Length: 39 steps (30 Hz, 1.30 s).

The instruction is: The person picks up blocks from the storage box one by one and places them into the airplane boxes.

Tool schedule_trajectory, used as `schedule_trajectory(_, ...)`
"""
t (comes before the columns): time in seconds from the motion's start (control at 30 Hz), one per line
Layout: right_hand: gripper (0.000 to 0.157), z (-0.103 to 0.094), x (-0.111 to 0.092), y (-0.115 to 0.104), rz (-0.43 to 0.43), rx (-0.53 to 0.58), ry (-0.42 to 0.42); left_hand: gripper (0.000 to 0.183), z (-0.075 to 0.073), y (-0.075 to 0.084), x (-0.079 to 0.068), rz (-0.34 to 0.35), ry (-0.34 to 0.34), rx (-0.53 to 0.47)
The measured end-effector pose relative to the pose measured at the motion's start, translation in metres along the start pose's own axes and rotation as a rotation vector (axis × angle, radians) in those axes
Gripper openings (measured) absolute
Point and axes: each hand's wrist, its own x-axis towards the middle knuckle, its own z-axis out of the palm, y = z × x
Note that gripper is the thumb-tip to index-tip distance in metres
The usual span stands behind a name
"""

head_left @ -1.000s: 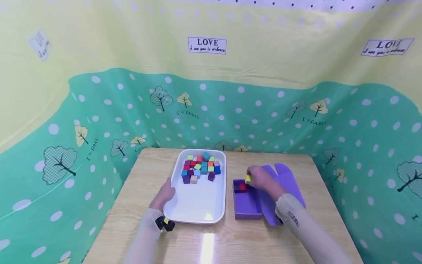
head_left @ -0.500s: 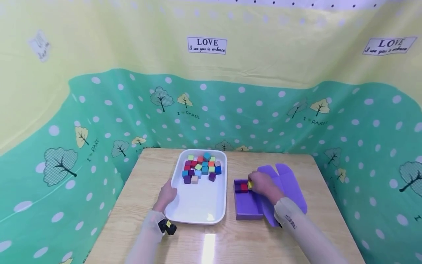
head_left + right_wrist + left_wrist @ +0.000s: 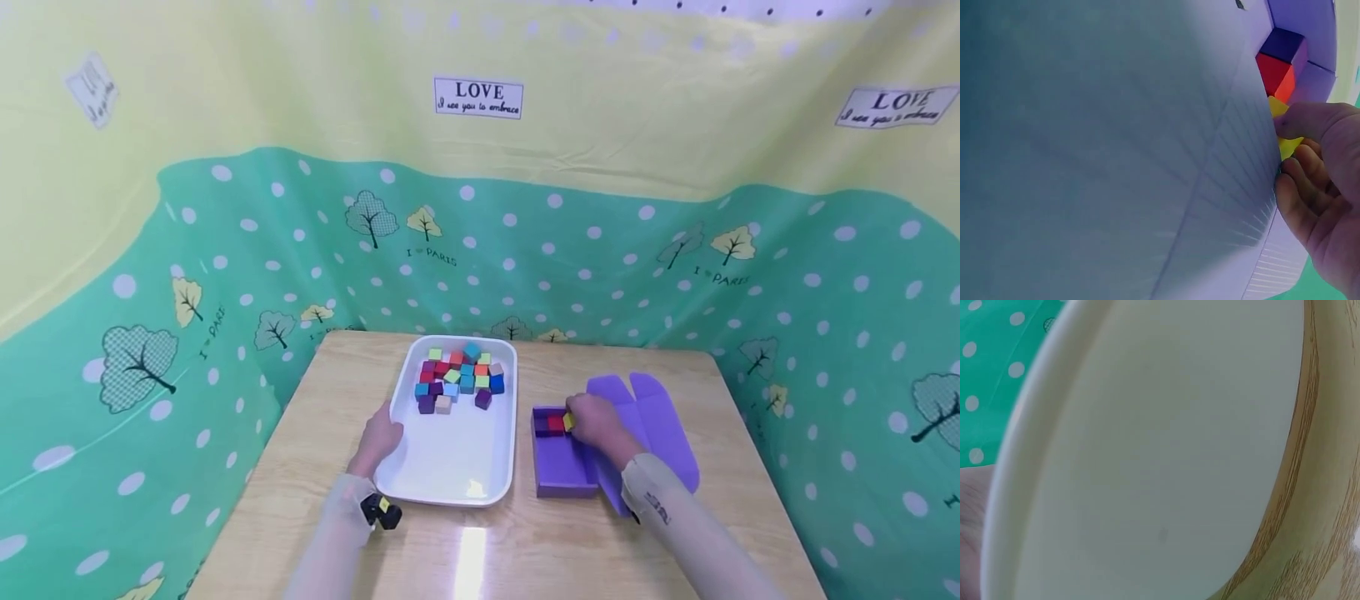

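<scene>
My left hand (image 3: 378, 439) grips the left rim of the white tray (image 3: 450, 458), which holds colored cubes (image 3: 467, 383) grouped toward its far end. In the left wrist view the tray's outer wall hides most of that hand. My right hand (image 3: 597, 421) pinches a yellow cube (image 3: 1277, 107) between thumb and fingers at the far right corner of the purple box (image 3: 566, 490). Beside the yellow cube, a red cube (image 3: 1276, 76) and a dark purple cube (image 3: 1284, 45) sit in a row along the box's far wall.
The box's purple lid (image 3: 667, 425) lies folded back to the right, under my right forearm. Both containers stand on a wooden table (image 3: 480, 567). A green and yellow printed curtain (image 3: 480, 242) surrounds its back and sides.
My right hand has lowered the yellow cube into the box, up beside the red cube. The left hand keeps its grip on the tray; the head view has shifted slightly.
</scene>
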Motion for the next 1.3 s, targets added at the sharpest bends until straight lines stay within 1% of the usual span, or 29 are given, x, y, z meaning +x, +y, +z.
schedule_trajectory(0.1, 0.017, 0.003, -0.002, -0.001, -0.015, -0.013, -0.015, 0.050, 0.000, 0.000, -0.002, -0.006, -0.002, 0.008)
schedule_trajectory(0.2, 0.017, 0.008, -0.002, -0.002, -0.030, -0.020, 0.001, 0.050, 0.000, 0.001, -0.003, -0.010, 0.000, -0.002)
schedule_trajectory(0.3, 0.020, 0.012, -0.002, 0.000, -0.023, -0.009, 0.015, 0.051, 0.000, 0.001, -0.003, -0.016, -0.007, -0.012)
schedule_trajectory(0.4, 0.023, 0.016, 0.000, 0.001, -0.008, 0.007, -0.002, 0.051, 0.000, 0.001, -0.002, -0.032, -0.017, -0.005)
schedule_trajectory(0.47, 0.023, 0.019, 0.001, 0.003, -0.007, 0.003, -0.007, 0.051, -0.001, 0.001, 0.000, -0.028, -0.017, -0.002)
schedule_trajectory(0.63, 0.021, 0.024, 0.004, 0.008, -0.006, -0.023, 0.052, 0.050, -0.002, 0.004, 0.006, 0.004, 0.002, -0.003)
schedule_trajectory(0.73, 0.022, 0.026, 0.002, 0.009, -0.016, -0.027, 0.052, 0.049, -0.001, 0.002, 0.005, -0.017, -0.004, 0.009)
schedule_trajectory(0.8, 0.024, 0.027, 0.001, 0.008, -0.024, -0.008, 0.039, 0.048, 0.000, 0.000, 0.003, -0.024, -0.006, 0.018)
schedule_trajectory(0.87, 0.026, 0.023, 0.000, 0.008, -0.028, 0.037, 0.040, 0.047, 0.000, -0.001, 0.003, -0.028, 0.002, 0.023)
schedule_trajectory(0.9, 0.024, 0.021, 0.001, 0.008, -0.028, 0.055, 0.053, 0.047, 0.001, -0.001, 0.002, -0.024, 0.007, 0.022)
schedule_trajectory(1.0, 0.020, 0.008, 0.004, 0.008, -0.027, 0.095, 0.128, 0.047, 0.001, -0.001, 0.003, -0.019, 0.012, 0.017)
schedule_trajectory(1.07, 0.021, 0.000, 0.006, 0.007, -0.026, 0.068, 0.157, 0.047, 0.002, -0.002, 0.003, -0.023, 0.008, 0.004)
schedule_trajectory(1.1, 0.023, -0.003, 0.007, 0.007, -0.030, 0.039, 0.154, 0.048, 0.002, -0.001, 0.002, -0.025, 0.003, 0.001)
schedule_trajectory(1.13, 0.028, -0.006, 0.007, 0.006, -0.037, 0.016, 0.139, 0.049, 0.002, -0.001, 0.002, -0.029, -0.003, -0.002)
schedule_trajectory(1.2, 0.036, -0.007, 0.008, 0.006, -0.066, -0.056, 0.079, 0.049, 0.001, -0.001, 0.001, -0.035, -0.007, -0.005)
schedule_trajectory(1.27, 0.040, -0.006, 0.009, 0.006, -0.109, -0.110, 0.032, 0.049, 0.001, 0.000, 0.001, -0.039, -0.005, 0.002)
schedule_trajectory(1.3, 0.039, -0.005, 0.010, 0.006, -0.133, -0.132, 0.024, 0.048, 0.001, 0.001, 0.001, -0.041, -0.006, 0.007)
